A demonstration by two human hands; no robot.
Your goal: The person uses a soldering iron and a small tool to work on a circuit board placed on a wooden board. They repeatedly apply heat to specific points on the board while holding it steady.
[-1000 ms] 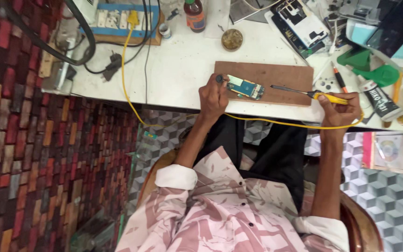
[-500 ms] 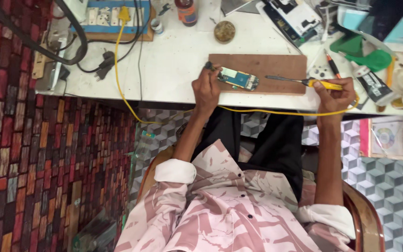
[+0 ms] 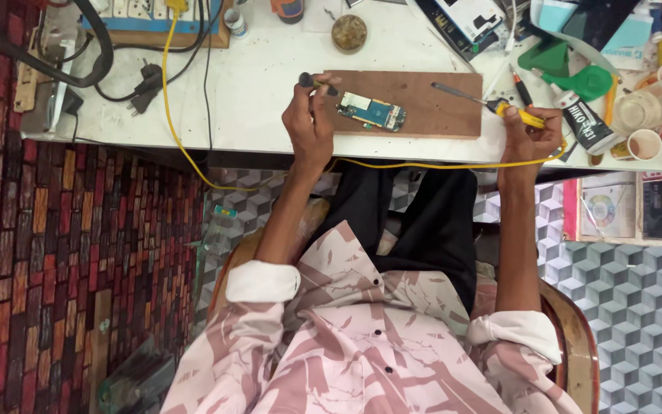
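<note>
Sitting at a white tabletop (image 3: pixel 254 92), a person is working over a small circuit board (image 3: pixel 371 112) that is lying on a brown wooden board (image 3: pixel 423 115), likely there to shield the surface from heat. The left hand (image 3: pixel 309 115) is closing around a dark-handled tool (image 3: pixel 317 82), its tip angling toward the circuit board's left edge, probably to pin or steady it. The right hand (image 3: pixel 530 139) is gripping the yellow handle of a soldering iron (image 3: pixel 492 103), its metal shaft lying across the wooden board's far right corner, pointing away from the circuit board. A yellow cable (image 3: pixel 185 161) is looping off the tabletop's edge and along under both wrists. Just beside the right hand a black-and-white tube (image 3: pixel 585 126) with a printed label is lying tilted; green plastic pieces (image 3: pixel 568 73) are sitting behind it, and a round tin (image 3: pixel 349 32) beyond the board.
</note>
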